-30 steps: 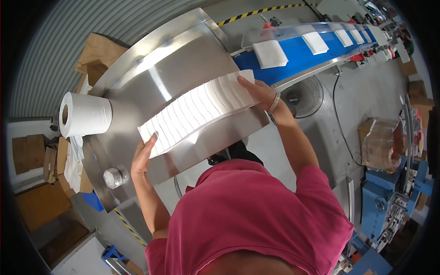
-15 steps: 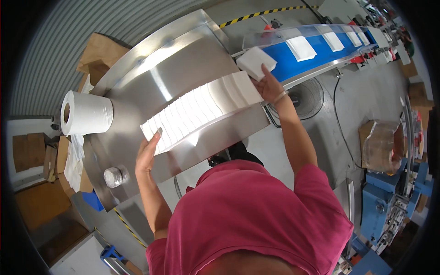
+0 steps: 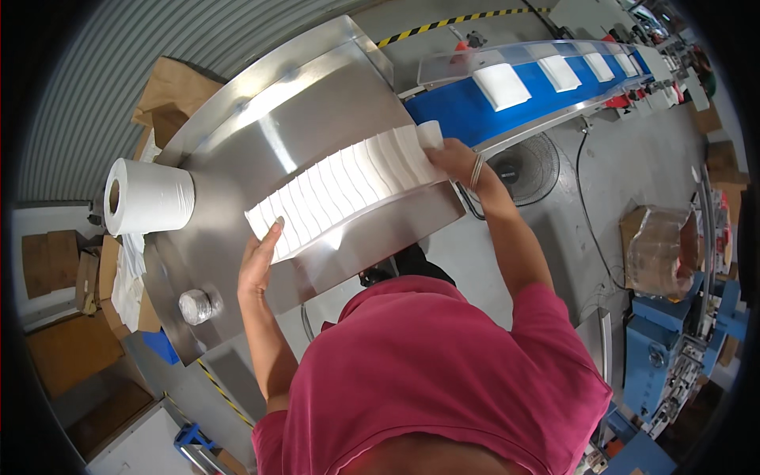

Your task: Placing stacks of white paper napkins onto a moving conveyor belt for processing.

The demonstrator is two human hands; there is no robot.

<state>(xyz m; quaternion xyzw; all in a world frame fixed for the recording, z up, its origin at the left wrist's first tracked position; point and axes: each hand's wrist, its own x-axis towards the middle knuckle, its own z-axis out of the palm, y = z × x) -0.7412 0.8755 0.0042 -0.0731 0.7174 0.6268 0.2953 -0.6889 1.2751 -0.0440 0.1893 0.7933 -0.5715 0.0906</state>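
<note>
Bare left hand (image 3: 256, 265) and bare right hand (image 3: 457, 161) are at opposite ends of a long, closely packed row of white, folded, paper-like stacks (image 3: 340, 190) on a shiny stainless-steel table (image 3: 317, 103). The left thumb lies over the row's end; the other fingers are mostly hidden, so I cannot tell how firmly they close. The right hand grasps a small white folded piece (image 3: 430, 134) at the row's right end. Just beyond, a blue conveyor belt (image 3: 447, 108) carries flat white bundles (image 3: 501, 85), spaced apart. Toward the table's left side are a large white roll with a brown core (image 3: 154, 196) and a small, round, clear-plastic-wrapped object (image 3: 195, 306).
</note>
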